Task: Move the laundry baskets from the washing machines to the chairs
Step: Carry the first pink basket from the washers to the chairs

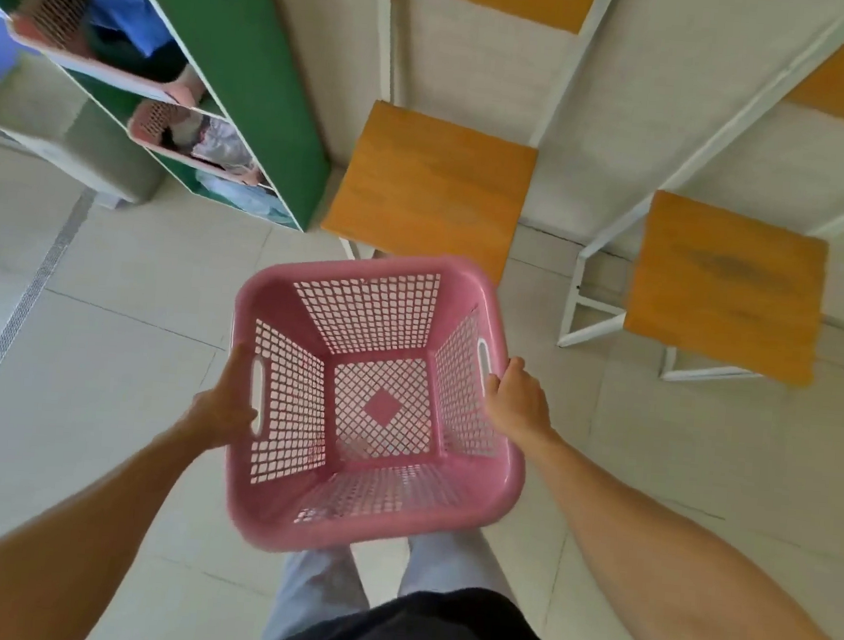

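Observation:
An empty pink mesh laundry basket (378, 402) hangs in front of me above the tiled floor. My left hand (226, 405) grips its left handle slot and my right hand (517, 403) grips the right handle rim. Just beyond the basket stands a chair with an orange wooden seat (430, 189) and white metal frame, nothing on it. A second chair of the same kind (725, 288) stands to the right, its seat also bare.
A green shelf unit (239, 53) at the upper left holds pink baskets with clothes (211, 151). A grey box-like object (70, 140) sits left of the shelf. A pale wall runs behind the chairs. My legs (388, 595) are below the basket.

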Demonstrator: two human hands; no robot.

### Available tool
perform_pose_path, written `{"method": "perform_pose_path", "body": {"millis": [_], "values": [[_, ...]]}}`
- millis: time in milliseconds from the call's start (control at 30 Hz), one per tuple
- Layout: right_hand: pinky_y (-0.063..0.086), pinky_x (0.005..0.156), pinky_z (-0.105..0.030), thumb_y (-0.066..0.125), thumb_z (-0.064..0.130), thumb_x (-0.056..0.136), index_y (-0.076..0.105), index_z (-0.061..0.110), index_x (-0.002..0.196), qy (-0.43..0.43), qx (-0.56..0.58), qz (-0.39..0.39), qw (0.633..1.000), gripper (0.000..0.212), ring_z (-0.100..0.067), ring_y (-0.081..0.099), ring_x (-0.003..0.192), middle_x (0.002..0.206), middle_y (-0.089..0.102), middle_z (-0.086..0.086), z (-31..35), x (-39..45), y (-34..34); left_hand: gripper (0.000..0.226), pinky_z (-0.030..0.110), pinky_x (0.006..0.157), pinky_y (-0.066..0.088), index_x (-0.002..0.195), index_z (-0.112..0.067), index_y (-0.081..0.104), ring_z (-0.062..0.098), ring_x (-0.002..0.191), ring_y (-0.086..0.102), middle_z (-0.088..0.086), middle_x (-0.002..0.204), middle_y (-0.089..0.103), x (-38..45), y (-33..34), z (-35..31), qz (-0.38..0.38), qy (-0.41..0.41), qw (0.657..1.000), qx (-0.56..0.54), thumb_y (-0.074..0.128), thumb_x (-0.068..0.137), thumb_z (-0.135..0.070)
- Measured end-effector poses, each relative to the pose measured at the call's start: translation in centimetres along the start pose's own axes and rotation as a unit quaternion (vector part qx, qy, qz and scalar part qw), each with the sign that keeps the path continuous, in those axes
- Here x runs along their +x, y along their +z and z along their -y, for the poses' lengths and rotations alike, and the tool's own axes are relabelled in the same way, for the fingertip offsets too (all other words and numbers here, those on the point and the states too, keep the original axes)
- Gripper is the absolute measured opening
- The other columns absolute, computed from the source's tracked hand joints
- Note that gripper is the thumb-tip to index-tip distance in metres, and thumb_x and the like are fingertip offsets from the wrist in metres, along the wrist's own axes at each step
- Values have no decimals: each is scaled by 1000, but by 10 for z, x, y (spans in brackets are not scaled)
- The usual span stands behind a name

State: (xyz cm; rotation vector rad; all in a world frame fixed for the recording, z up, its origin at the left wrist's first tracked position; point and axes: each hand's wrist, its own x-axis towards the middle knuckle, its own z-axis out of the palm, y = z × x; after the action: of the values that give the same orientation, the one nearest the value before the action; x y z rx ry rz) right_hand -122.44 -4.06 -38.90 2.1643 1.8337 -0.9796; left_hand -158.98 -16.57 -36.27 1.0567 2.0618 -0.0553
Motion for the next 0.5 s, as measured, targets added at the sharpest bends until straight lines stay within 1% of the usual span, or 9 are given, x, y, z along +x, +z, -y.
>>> {"method": "perform_pose_path", "body": {"millis": [33, 67, 133, 200, 267, 333, 400, 433, 500], "values": [[32, 42, -20, 42, 28, 102, 45, 5, 123, 14, 3, -1, 1000, 31, -17, 56, 65, 102, 63, -9, 4, 2, 5, 106, 44, 79, 55, 150, -43, -6, 41, 87, 65, 23, 130, 57, 12, -5, 0, 9, 11, 1000, 16, 59, 80, 1], [33, 41, -20, 43, 28, 103, 44, 5, 123, 26, 5, -2, 1000, 31, -17, 57, 65, 101, 63, -9, 8, 4, 9, 106, 43, 80, 53, 152, -38, -7, 41, 91, 64, 22, 136, 53, 24, -9, 0, 17, 22, 999, 29, 60, 81, 2], [34, 41, -21, 43, 27, 102, 44, 4, 124, 50, 14, -5, 999, 32, -18, 58, 63, 102, 64, -10, 15, 9, 18, 107, 39, 81, 49, 153, -35, -8, 40, 97, 63, 20, 145, 46, 52, -18, 4, 34, 45, 998, 34, 61, 81, 3], [34, 40, -21, 43, 26, 102, 44, 3, 125, 74, 24, -16, 997, 32, -15, 56, 58, 101, 64, -11, 19, 18, 29, 108, 42, 81, 51, 153, -37, -8, 40, 97, 64, 21, 143, 48, 82, -25, 11, 58, 71, 996, 12, 64, 81, 2], [34, 40, -21, 44, 25, 102, 44, 2, 123, 102, 32, -22, 994, 32, -12, 53, 54, 99, 64, -12, 20, 27, 44, 107, 44, 75, 54, 153, -36, -7, 34, 88, 66, 17, 140, 51, 108, -28, 18, 88, 104, 991, 4, 64, 84, 1], [33, 40, -21, 45, 25, 101, 44, 2, 122, 118, 33, -21, 992, 31, -12, 53, 54, 95, 62, -10, 19, 38, 61, 99, 39, 68, 56, 153, -38, -7, 30, 80, 68, 8, 129, 57, 134, -26, 22, 96, 123, 988, 18, 60, 88, -1], [35, 42, -22, 48, 24, 99, 45, 2, 120, 138, 44, -14, 989, 30, -20, 58, 60, 92, 60, -9, 18, 51, 78, 93, 31, 61, 56, 154, -36, -4, 28, 77, 69, 7, 124, 59, 160, -24, 25, 100, 134, 986, 17, 55, 91, -1], [38, 43, -23, 50, 23, 97, 46, 3, 118, 151, 54, -10, 987, 30, -23, 60, 64, 91, 61, -8, 16, 58, 87, 92, 32, 61, 57, 154, -33, -3, 28, 76, 69, 10, 124, 60, 175, -22, 28, 105, 140, 984, 14, 55, 91, -1], [48, 49, -28, 55, 22, 93, 49, 4, 115, 174, 80, 7, 982, 29, -26, 64, 69, 91, 63, -7, 11, 74, 106, 92, 45, 64, 60, 155, -22, -5, 35, 73, 70, 19, 120, 63, 199, -15, 31, 99, 157, 982, 28, 59, 90, -7]]}}
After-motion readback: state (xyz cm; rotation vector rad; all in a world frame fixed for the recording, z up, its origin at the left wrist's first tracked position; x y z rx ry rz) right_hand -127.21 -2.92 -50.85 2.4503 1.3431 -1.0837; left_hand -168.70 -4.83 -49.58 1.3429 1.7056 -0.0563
